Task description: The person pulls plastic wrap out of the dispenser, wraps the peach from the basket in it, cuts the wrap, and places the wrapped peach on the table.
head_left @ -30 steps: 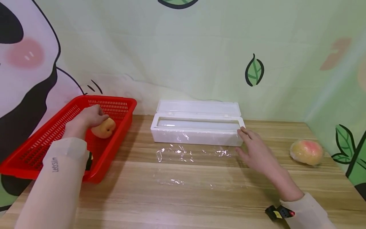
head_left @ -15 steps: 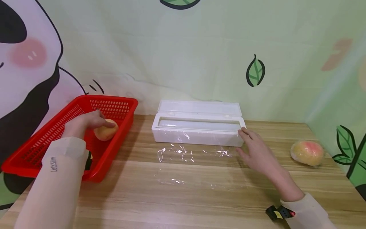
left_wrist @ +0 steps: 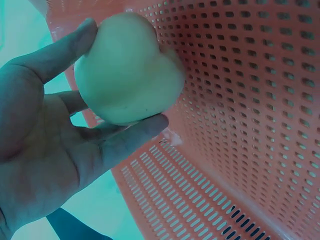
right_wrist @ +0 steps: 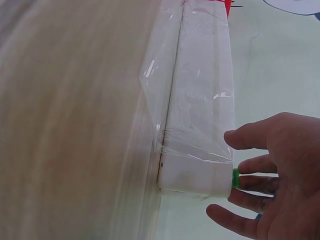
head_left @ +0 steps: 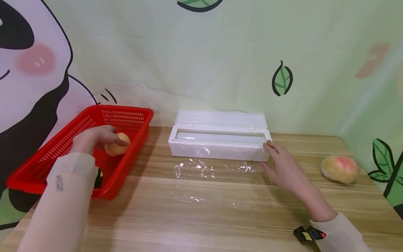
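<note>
In the head view, a yellow-orange peach (head_left: 116,144) is inside a red plastic basket (head_left: 108,190) at the left. My left hand (head_left: 97,136) reaches over the basket wall and holds it; in the left wrist view the thumb lies on one side of the peach (left_wrist: 127,70) and the fingers curl beneath. My right hand (head_left: 284,166) has its fingertips at the right end of a white cling film box (head_left: 217,152), fingers fairly straight. The box lid (head_left: 220,119) stands raised, showing the roll (head_left: 220,137). Clear cling film (head_left: 195,169) extends from the box over the table.
A second peach (head_left: 340,168), covered in shiny clear film, sits on the wooden table (head_left: 220,227) at the right. Behind the table rises a green printed backdrop (head_left: 220,70). A dark object (head_left: 98,180), partly hidden by my left sleeve, shows at the basket.
My left hand has shifted around the peach and turned it, so its stem hollow no longer shows in the head view. The right hand stays at the box end. The view has drifted slightly left.
</note>
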